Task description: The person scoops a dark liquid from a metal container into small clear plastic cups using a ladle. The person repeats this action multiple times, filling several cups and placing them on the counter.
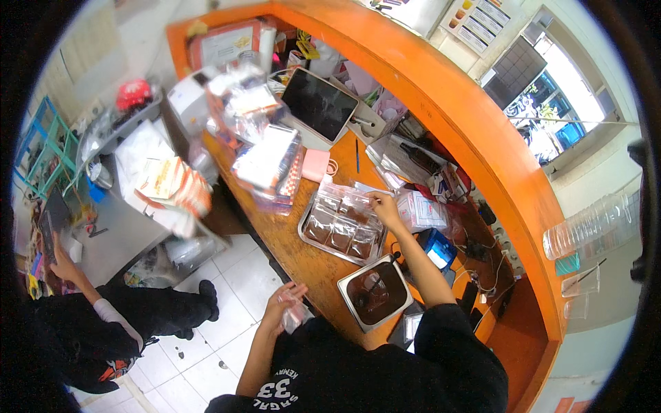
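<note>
A metal tray (303, 238) on the wooden counter holds several clear plastic sachets (330, 235) with dark brown contents, laid in rows. At the tray's far right side, my right hand (384, 207) pinches the upper edge of one sachet. My left hand (283, 305) is low beside the counter's front edge, holding a bunch of clear plastic bags (294, 316). Nearer my body stands a rectangular metal pan (345, 297) of dark brown liquid. A dark-handled utensil (379, 281) rests in it.
Behind the tray lie a pink case (315, 164), stacked plastic packs (271, 160) and a dark-screened tablet (319, 103). A blue device (438, 250) and cables sit to the right. An orange raised ledge (454, 139) curves around the counter. Another person (103, 320) stands at left by a grey table (124, 232).
</note>
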`<action>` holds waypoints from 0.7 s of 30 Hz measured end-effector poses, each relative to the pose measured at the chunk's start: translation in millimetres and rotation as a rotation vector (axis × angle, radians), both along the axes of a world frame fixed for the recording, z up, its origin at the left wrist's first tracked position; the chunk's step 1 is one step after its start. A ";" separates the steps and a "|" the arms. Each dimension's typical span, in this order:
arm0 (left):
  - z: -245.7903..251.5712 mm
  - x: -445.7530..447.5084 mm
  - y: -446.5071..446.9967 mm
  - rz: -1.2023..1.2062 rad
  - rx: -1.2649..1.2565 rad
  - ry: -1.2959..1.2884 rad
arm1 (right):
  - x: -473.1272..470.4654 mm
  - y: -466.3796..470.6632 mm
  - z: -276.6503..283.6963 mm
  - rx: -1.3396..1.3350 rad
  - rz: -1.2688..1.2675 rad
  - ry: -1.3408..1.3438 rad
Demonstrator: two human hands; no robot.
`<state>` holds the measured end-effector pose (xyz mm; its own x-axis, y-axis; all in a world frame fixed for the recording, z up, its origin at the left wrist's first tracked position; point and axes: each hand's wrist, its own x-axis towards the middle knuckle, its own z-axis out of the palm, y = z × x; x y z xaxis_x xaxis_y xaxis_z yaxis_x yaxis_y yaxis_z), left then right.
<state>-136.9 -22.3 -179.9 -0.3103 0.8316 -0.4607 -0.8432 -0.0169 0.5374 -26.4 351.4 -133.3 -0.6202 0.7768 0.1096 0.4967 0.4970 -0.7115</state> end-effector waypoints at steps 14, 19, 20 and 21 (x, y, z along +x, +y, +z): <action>74.3 9.9 50.1 -0.248 -0.001 0.885 | 19.6 -159.5 29.8 -0.835 0.686 0.097; 89.1 12.4 58.5 -0.411 0.074 0.954 | 58.8 -205.4 45.2 -0.657 0.257 0.089; 91.2 7.8 56.5 -0.441 0.059 1.025 | 66.2 -208.5 45.0 -0.719 0.149 0.122; 93.5 3.1 54.5 -0.470 0.045 1.097 | 73.4 -211.0 45.2 -0.644 0.109 0.181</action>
<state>-133.8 32.2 -86.4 -0.1811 0.9776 -0.1075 0.1371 0.1334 0.9815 47.0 140.4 -88.0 -0.7138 0.6560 -0.2452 0.3135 -0.0138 -0.9495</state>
